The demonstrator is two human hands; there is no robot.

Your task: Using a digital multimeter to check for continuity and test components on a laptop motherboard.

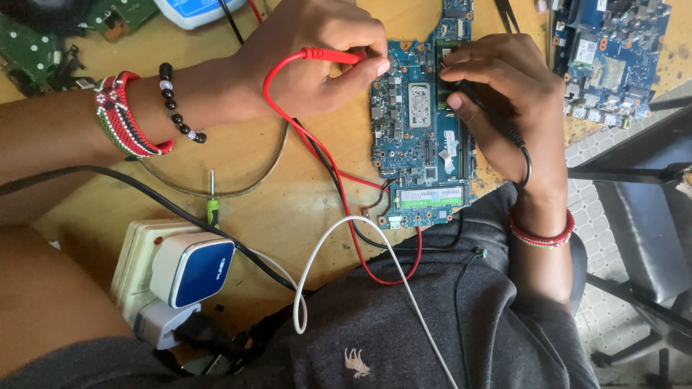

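Both hands are down on the board. The left hand (328,61) is pinched around a red probe (333,55), thumb and fingers gripping it near its front end like a pen, so the tip can be steered onto the upper left edge of the blue circuit board (422,130); the tip itself is hidden under the fingertips. Its red lead (317,155) loops back off the handle, runs down across the wooden table (274,202) and curls over the person's lap.

The right hand (504,101) is curled over the board's right side, fingers closed on a black probe (497,115), fingertips pressed close to the long slot near the top. The black lead (525,162) hangs off beside the wrist, clear of the work. That hand's heel seems to rest at the board's edge, which looks like a way of steadying it.

The board lies flat at the table's near edge, just above the lap, its green memory stick (431,197) at the lower end, within easy reach of both hands.

Off to the left, a white power strip (137,252) carries a blue and white adapter (194,268), and a green-handled screwdriver (212,205) lies just above it. A white cable (339,248) arcs over the grey trousers. A second blue board (613,50) sits at the top right.
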